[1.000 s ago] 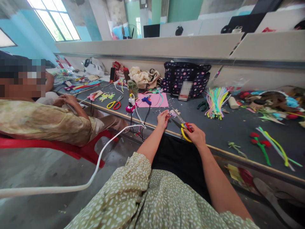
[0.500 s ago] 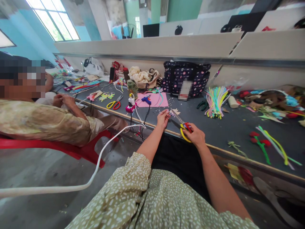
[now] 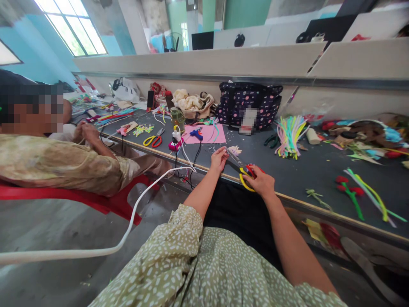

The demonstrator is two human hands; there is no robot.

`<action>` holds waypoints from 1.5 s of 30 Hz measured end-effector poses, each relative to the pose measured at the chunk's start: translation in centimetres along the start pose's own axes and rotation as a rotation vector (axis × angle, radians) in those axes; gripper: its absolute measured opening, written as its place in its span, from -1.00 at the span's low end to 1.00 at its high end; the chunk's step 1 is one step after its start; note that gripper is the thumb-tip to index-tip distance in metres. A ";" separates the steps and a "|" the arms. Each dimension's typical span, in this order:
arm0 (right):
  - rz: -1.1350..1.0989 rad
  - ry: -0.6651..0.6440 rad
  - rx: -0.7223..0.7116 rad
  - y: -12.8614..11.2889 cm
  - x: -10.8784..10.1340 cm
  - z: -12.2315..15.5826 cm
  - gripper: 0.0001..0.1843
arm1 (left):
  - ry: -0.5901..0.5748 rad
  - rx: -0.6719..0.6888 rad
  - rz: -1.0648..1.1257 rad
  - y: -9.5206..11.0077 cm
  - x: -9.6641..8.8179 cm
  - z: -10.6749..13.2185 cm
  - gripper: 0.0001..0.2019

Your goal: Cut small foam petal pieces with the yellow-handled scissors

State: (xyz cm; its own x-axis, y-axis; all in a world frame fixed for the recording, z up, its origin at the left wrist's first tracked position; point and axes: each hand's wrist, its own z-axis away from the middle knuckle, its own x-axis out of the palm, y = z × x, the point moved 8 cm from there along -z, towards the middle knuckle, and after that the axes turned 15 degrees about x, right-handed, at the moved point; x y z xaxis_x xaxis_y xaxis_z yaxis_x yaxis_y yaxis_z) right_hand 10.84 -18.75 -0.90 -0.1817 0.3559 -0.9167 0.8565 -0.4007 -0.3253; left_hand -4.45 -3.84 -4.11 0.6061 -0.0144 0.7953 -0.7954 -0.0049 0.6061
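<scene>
My right hand [image 3: 261, 182] grips the red and yellow handles of a pair of scissors [image 3: 243, 170] at the near edge of the dark table [image 3: 306, 170]. The blades point up and left toward my left hand [image 3: 219, 159]. My left hand is pinched shut on a small piece I cannot make out, right at the blade tips. A pale paper cut-out [image 3: 234, 150] lies on the table just beyond the blades.
A person in a red chair [image 3: 73, 198] sits at my left, hands on the table. A white cable [image 3: 128, 226] runs to a glue gun [image 3: 196, 134] on pink paper [image 3: 207, 133]. A dotted bag [image 3: 249, 104], pipe cleaners [image 3: 289, 132], second scissors [image 3: 154, 139] and red flowers [image 3: 349, 192] lie around.
The scissor blades have swung a little closer to my left hand's fingers. The person at my left has shifted their hands slightly.
</scene>
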 end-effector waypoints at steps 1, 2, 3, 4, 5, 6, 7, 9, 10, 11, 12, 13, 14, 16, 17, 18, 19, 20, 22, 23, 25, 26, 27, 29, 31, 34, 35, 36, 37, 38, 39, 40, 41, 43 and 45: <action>-0.001 0.004 -0.004 -0.1 0.0 0.0 -0.36 | -0.005 0.001 -0.001 0.0 0.0 0.0 -0.78; -0.002 0.009 -0.007 -0.1 -0.1 0.1 -0.36 | -0.010 0.003 -0.004 0.0 0.0 -0.1 -0.78; 0.000 0.014 -0.008 -0.1 -0.1 0.1 -0.36 | -0.016 0.005 -0.009 0.0 0.0 -0.1 -0.78; 0.003 0.017 -0.008 -0.1 -0.1 0.1 -0.36 | -0.021 0.006 -0.015 -0.1 0.0 -0.1 -0.78; 0.008 0.020 -0.007 -0.2 -0.2 0.1 -0.36 | -0.025 0.009 -0.018 -0.1 0.0 -0.2 -0.78; 0.012 0.022 -0.006 -0.2 -0.2 0.1 -0.36 | -0.028 0.013 -0.020 -0.1 0.0 -0.2 -0.78; 0.017 0.020 -0.006 -0.2 -0.2 0.1 -0.36 | -0.030 0.018 -0.020 -0.1 0.0 -0.3 -0.79; 0.022 0.020 -0.007 -0.2 -0.1 0.1 -0.35 | -0.035 0.025 -0.024 0.0 0.0 -0.3 -0.81; 0.024 0.020 -0.006 -0.2 -0.1 0.1 -0.35 | -0.038 0.028 -0.027 0.0 0.1 -0.3 -0.81; 0.026 0.020 -0.006 -0.2 -0.1 0.2 -0.35 | -0.042 0.031 -0.029 0.0 0.1 -0.3 -0.81; 0.027 0.021 -0.007 -0.2 -0.1 0.2 -0.34 | -0.048 0.032 -0.029 0.1 0.2 -0.2 -0.81; 0.025 0.023 -0.009 -0.2 -0.1 0.2 -0.34 | -0.054 0.032 -0.024 0.1 0.3 -0.2 -0.81; 0.023 0.024 -0.013 -0.3 -0.1 0.2 -0.35 | -0.059 0.033 -0.015 0.1 0.3 -0.2 -0.81; 0.018 0.027 -0.020 -0.3 -0.2 0.2 -0.35 | -0.066 0.030 -0.002 0.1 0.4 -0.2 -0.80; 0.017 0.029 -0.021 -0.3 -0.2 0.3 -0.35 | -0.068 0.028 -0.002 0.1 0.5 -0.1 -0.80; 0.016 0.031 -0.023 -0.3 -0.2 0.3 -0.35 | -0.066 0.026 -0.008 0.0 0.5 -0.1 -0.81; 0.018 0.031 -0.022 -0.3 -0.2 0.3 -0.35 | -0.064 0.024 -0.017 0.0 0.4 -0.1 -0.81; 0.022 0.030 -0.019 -0.3 -0.2 0.3 -0.35 | -0.062 0.021 -0.025 0.0 0.4 -0.1 -0.82; 0.033 0.024 -0.009 -0.2 -0.1 0.2 -0.34 | -0.056 0.016 -0.034 0.0 0.4 -0.1 -0.82; 0.036 0.020 -0.007 -0.2 0.0 0.2 -0.34 | -0.054 0.014 -0.032 -0.1 0.4 0.0 -0.82; 0.032 0.014 -0.011 -0.2 0.1 0.1 -0.34 | -0.056 0.010 -0.022 -0.1 0.4 0.0 -0.82; 0.025 0.014 -0.016 -0.2 0.1 0.1 -0.34 | -0.056 0.008 -0.019 -0.1 0.4 0.0 -0.83; 0.020 0.017 -0.020 -0.2 0.1 0.0 -0.33 | -0.057 0.005 -0.019 -0.1 0.4 0.0 -0.83; 0.013 0.027 -0.021 -0.1 0.1 0.0 -0.33 | -0.058 -0.001 -0.021 -0.1 0.4 0.0 -0.83; 0.009 0.033 -0.022 0.0 0.1 0.0 -0.32 | -0.060 -0.003 -0.021 -0.1 0.4 0.0 -0.83; -0.017 0.029 -0.028 0.1 0.3 -0.1 -0.33 | -0.062 0.004 -0.024 -0.2 0.3 -0.1 -0.82; -0.029 0.029 -0.034 0.1 0.3 -0.1 -0.34 | -0.060 0.004 -0.030 -0.2 0.3 -0.1 -0.82; -0.043 0.030 -0.042 0.1 0.3 -0.2 -0.34 | -0.057 0.003 -0.035 -0.2 0.2 -0.2 -0.81; -0.054 0.035 -0.050 0.1 0.3 -0.2 -0.34 | -0.055 0.002 -0.038 -0.3 0.2 -0.2 -0.80; -0.061 0.041 -0.055 0.2 0.4 -0.2 -0.34 | -0.054 0.002 -0.039 -0.3 0.2 -0.2 -0.80; -0.064 0.047 -0.058 0.2 0.4 -0.2 -0.34 | -0.055 0.003 -0.038 -0.2 0.2 -0.2 -0.79; -0.066 0.052 -0.060 0.3 0.4 -0.3 -0.34 | -0.054 0.005 -0.035 -0.2 0.3 -0.1 -0.80; -0.067 0.056 -0.061 0.3 0.5 -0.3 -0.34 | -0.054 0.007 -0.032 -0.1 0.3 -0.1 -0.80; -0.074 0.056 -0.065 0.4 0.6 -0.4 -0.35 | -0.048 0.005 -0.034 0.0 0.3 0.0 -0.81; -0.087 0.052 -0.069 0.5 0.7 -0.5 -0.36 | -0.040 0.003 -0.042 0.1 0.3 0.0 -0.82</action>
State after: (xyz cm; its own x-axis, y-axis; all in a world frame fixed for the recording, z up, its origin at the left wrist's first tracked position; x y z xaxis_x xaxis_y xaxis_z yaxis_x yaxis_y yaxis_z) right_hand 11.37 -18.28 -1.62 -0.2327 0.4312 -0.8718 0.8704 -0.3076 -0.3845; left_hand -4.34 -3.89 -3.79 0.6383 -0.0542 0.7679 -0.7693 -0.0091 0.6388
